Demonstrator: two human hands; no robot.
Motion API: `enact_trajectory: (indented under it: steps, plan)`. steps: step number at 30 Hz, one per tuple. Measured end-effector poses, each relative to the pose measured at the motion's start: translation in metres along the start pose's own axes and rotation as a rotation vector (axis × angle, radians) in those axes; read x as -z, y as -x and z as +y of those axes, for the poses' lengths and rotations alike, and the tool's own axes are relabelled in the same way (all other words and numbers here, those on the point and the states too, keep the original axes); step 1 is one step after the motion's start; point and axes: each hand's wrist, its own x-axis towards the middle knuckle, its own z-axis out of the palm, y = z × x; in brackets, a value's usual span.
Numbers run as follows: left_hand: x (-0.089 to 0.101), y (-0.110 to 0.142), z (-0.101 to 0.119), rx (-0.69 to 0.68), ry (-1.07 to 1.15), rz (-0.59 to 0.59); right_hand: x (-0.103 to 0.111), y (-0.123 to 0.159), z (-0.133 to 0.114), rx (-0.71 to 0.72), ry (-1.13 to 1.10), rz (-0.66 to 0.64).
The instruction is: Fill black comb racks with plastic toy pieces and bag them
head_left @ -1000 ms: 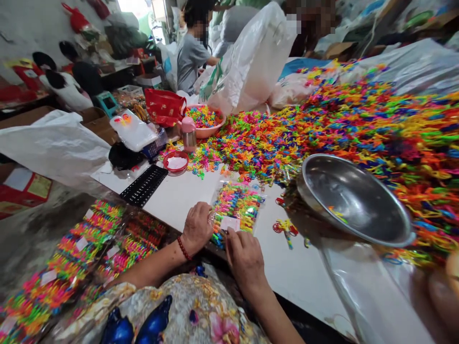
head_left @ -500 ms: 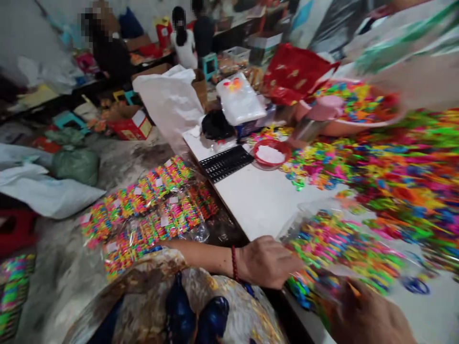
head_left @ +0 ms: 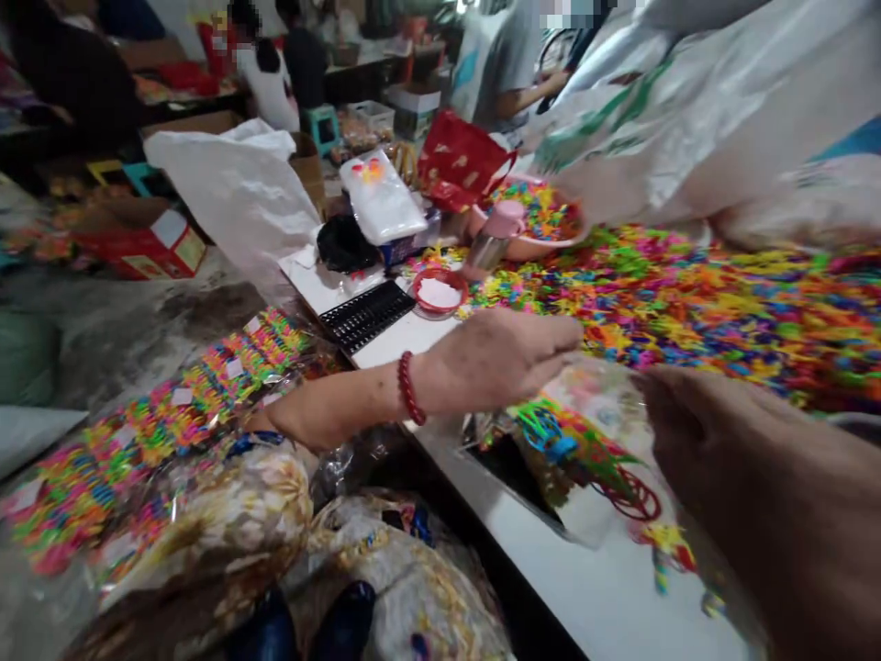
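Over the white table my left hand (head_left: pixel 499 356), with a red bead bracelet at the wrist, pinches the upper edge of a clear plastic bag (head_left: pixel 598 390). My right hand (head_left: pixel 743 477), large and blurred at the right, is closed on the bag's other side, its fingertips partly hidden. Small colourful plastic pieces (head_left: pixel 551 431), blue, green, orange and red, show in or behind the clear film. A dark flat panel (head_left: pixel 516 468) lies under the bag. A few loose pieces (head_left: pixel 667 551) show lower down, beside my right hand.
A wide heap of colourful pieces (head_left: pixel 722 312) covers the table's far side. Beyond my left hand are a black slotted rack (head_left: pixel 368 315), a red bowl (head_left: pixel 440 292) and a pink-lidded flask (head_left: pixel 492 243). Filled packs (head_left: pixel 158 431) lie at left. A co-worker (head_left: pixel 513 69) is behind.
The view has swung right. Both hands have risen, lifting the bag's edge off the table and tipping it, with its pieces now lower between them.
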Motion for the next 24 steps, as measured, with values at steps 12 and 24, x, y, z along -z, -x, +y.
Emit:
enact_trajectory:
  steps: [12,24]
  plan:
    - [0.109,0.066,-0.008,0.193,0.138,0.312,0.017,-0.062,-0.063,0.42,-0.194,0.246]
    - [0.104,0.201,-0.052,0.753,0.511,0.6,0.025,-0.086,-0.128,0.499,-0.625,0.275]
